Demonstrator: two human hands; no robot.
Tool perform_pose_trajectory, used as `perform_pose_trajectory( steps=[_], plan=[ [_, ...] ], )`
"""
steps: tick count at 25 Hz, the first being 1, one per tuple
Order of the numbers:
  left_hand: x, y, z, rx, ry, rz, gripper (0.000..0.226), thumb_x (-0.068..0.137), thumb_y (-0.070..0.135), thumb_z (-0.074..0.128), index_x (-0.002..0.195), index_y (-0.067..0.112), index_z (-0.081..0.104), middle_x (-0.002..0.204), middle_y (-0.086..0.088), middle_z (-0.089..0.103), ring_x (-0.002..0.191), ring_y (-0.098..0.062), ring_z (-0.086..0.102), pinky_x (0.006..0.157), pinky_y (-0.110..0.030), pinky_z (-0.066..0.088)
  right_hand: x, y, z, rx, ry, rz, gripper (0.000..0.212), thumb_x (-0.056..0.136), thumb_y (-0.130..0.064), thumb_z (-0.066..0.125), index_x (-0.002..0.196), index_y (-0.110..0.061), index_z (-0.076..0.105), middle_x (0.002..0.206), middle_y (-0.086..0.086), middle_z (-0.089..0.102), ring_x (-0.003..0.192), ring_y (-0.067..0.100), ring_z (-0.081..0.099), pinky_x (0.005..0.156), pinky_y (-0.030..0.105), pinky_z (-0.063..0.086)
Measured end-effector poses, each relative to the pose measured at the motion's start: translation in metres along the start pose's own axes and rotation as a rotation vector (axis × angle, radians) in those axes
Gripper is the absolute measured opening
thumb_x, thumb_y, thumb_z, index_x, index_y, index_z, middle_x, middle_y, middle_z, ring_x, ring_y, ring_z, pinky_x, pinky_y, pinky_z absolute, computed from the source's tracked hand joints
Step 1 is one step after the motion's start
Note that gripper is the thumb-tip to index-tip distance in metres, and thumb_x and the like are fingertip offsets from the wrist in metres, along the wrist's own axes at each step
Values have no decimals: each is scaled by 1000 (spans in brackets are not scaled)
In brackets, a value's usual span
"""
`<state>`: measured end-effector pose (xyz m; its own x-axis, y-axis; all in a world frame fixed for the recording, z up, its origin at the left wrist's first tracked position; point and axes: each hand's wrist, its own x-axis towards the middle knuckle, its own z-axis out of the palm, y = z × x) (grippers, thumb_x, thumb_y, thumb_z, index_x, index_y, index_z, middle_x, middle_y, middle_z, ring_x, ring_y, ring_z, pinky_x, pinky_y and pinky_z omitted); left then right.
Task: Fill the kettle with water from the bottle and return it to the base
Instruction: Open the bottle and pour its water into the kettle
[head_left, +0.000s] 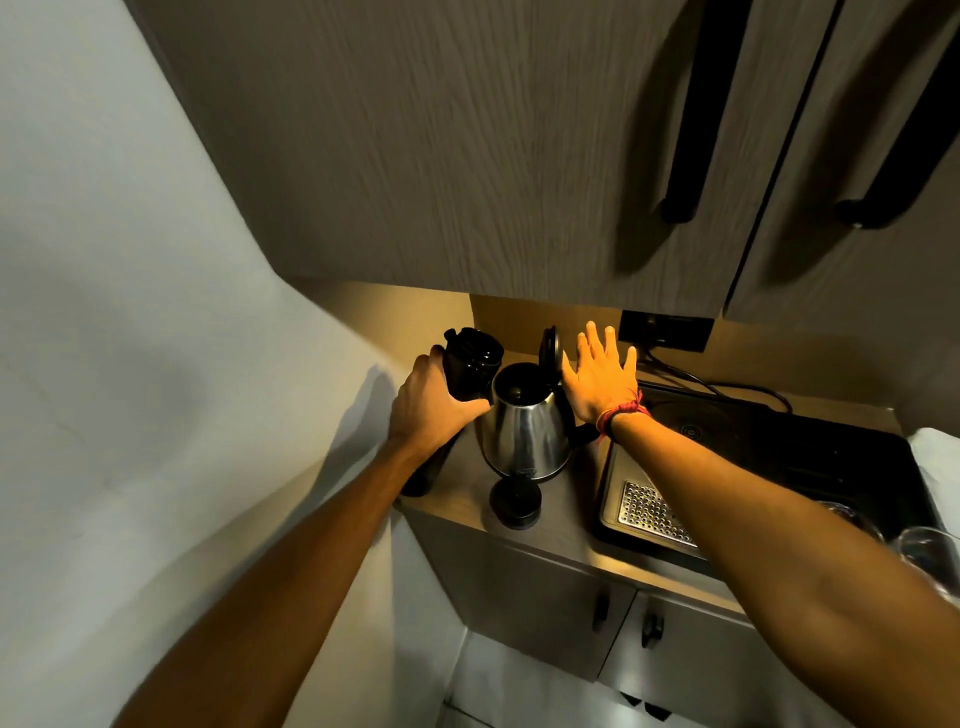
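The steel kettle (527, 431) stands lid-up at the counter's (566, 530) centre; rigid, slick-sided, probably heavy once filled, so take its handle at 3 o'clock. At 10 o'clock the left hand (431, 402) grips the bottle (470, 364); the right hand (602, 376) hovers splayed, empty.

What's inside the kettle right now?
The kettle has its lid flipped open; the interior looks dark, with a round shape at the bottom. Water level cannot be judged.

Left hand (434, 397) curls closed in a grip, arm stretching in from seven o'clock. Right hand (602, 376) flat, fingers splayed toward twelve, arm reaching from five o'clock.
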<state>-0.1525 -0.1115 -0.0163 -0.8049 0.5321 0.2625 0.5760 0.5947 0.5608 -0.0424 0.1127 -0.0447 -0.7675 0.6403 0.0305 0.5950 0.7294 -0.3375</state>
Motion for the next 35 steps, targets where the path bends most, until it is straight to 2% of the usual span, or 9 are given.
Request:
perform_pose_trajectory(
  steps=[2,5,8,12,18,35],
  plan=[
    [4,9,-5,144,-52,27,75,55,61,73,115,26,44,98,3,53,86,-22,61,67,-34,50,1,1,0,0,4,-5,81,91,-64,3,155,-15,13,165,3,-2,152,26,-6,122,56,-1],
    [8,19,-6,316,-124,26,86,58,61,75,126,21,42,108,-6,56,95,-29,62,73,-43,55,1,2,1,19,16,-10,85,89,-67,2,155,-15,13,165,3,-1,152,26,-6,122,56,0],
    [12,25,-9,413,-163,16,92,58,64,76,131,21,39,118,-10,57,103,-32,61,77,-46,55,1,3,2,42,21,-16,89,86,-69,-1,155,-14,12,165,3,-1,152,26,-6,122,55,0],
    [16,26,-12,508,-181,41,91,55,64,75,128,21,40,116,-11,58,100,-32,62,76,-46,56,0,5,2,71,31,-18,89,87,-70,1,155,-14,11,165,2,-2,152,25,-7,123,53,0],
    [17,27,-10,566,-232,78,87,55,59,76,124,21,40,110,-9,59,93,-28,62,75,-45,59,0,6,3,65,40,-21,89,86,-70,0,155,-14,11,165,3,-2,152,25,-6,123,52,1],
    [22,23,-11,646,-322,80,85,60,56,75,129,20,40,120,-9,59,103,-31,62,82,-47,56,2,6,5,77,48,-31,87,89,-69,4,155,-13,13,165,4,1,153,26,-4,123,52,1]
  ],
)
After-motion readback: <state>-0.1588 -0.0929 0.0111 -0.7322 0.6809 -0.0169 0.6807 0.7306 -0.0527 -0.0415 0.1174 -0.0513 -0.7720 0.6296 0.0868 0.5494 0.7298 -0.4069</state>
